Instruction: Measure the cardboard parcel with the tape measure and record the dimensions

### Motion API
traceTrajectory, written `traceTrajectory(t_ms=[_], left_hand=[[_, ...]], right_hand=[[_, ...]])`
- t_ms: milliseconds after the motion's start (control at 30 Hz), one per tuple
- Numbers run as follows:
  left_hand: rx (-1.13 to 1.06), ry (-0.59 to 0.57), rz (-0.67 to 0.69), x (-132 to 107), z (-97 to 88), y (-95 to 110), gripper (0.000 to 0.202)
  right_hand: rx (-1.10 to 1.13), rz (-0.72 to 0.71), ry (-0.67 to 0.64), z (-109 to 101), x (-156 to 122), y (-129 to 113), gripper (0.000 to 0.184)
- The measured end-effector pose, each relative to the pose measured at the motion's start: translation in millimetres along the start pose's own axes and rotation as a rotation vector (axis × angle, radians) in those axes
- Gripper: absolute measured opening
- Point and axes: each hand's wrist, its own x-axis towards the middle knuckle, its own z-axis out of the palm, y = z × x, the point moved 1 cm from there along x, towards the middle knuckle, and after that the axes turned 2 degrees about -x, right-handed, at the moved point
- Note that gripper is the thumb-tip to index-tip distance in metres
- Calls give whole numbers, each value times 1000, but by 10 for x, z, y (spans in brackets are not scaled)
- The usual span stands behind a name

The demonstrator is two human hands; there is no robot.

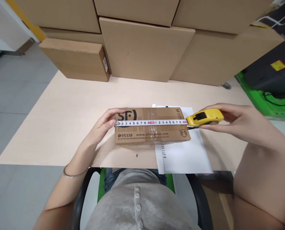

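A small brown cardboard box [133, 136] printed with SF lettering lies on the table in front of me, with clear tape over its middle. Across its top stretches the white blade of a tape measure [200, 117], from the left edge to the right edge, where a red 20 mark partly shows. My left hand [104, 124] pinches the blade's end at the box's left edge, fingers resting on the box. The yellow case is gripped by my right hand [233, 119] just beyond the box's right side. White paper [188, 156] lies partly under the box.
Large cardboard boxes [142, 51] are stacked along the table's back edge. A flatter carton [73, 59] stands at the back left. On the right is a green surface [272, 102] with a dark case and cables. The pale table [49, 127] ends at my lap.
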Motion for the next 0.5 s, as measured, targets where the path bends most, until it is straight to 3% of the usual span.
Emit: traceTrajectory(t_ms=[133,267,367,500], left_hand=[[7,11,13,2,-20,-41,48],[-15,10,28,-20,-7,-81,44],[-7,25,18,-32,19,-109,47],[67,12,79,-65,19,-82,55]], right_hand=[[-10,21,13,-24,-16,-23,35],[-75,-52,-37,41,62,-290,28],[-129,-159,-119,292,262,-605,26],[-134,-333,-221,796,570,-1017,25]])
